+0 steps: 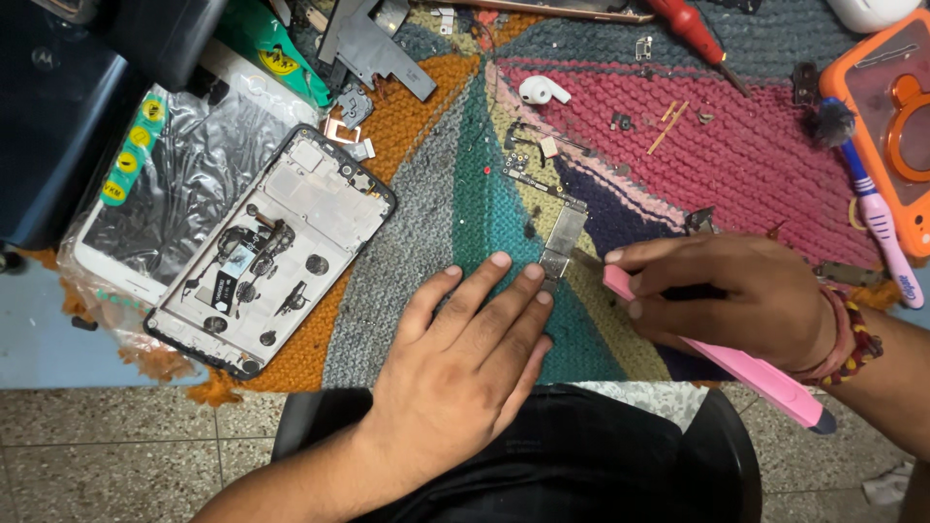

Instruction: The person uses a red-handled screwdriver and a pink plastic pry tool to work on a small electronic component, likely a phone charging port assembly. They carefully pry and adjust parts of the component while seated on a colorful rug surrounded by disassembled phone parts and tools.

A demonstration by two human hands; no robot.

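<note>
— Right, what have I got on the feed?

— Left hand (pixel 465 358) flat on the knitted mat (pixel 426 242), fingers spread and straight, gripping nothing; its fingertips press down right at the lower end of the circuit board (pixel 554 218). Right hand (pixel 736 295) is curled round a pink tool (pixel 746 373), held like a pen, the working end just touching the board's silver shield near the bottom edge.

— And the board itself, where's it sitting?

— Middle of the mat, on the teal and yellow stripes, running at a slant between the two hands. It's out of the phone already, I'd judge: the stripped phone frame (pixel 276 247) lies well apart to the left, on a clear plastic bag (pixel 184 184), its innards largely gone.

— So how far along?

— Teardown looks done; the board work looks barely started. The shield is on, as far as I can tell (loose brackets and screws scattered up top suggest plenty has come off elsewhere).

— Anything you can't read?

— The tool's tip is tucked behind the thumb and fingers, so I can't say whether it's a blade or a spudger. Small parts near the white earbud (pixel 542 91) are too tiny to name. The red screwdriver (pixel 693 29) and orange phone case (pixel 886 116) are cut off by the edges.
</note>
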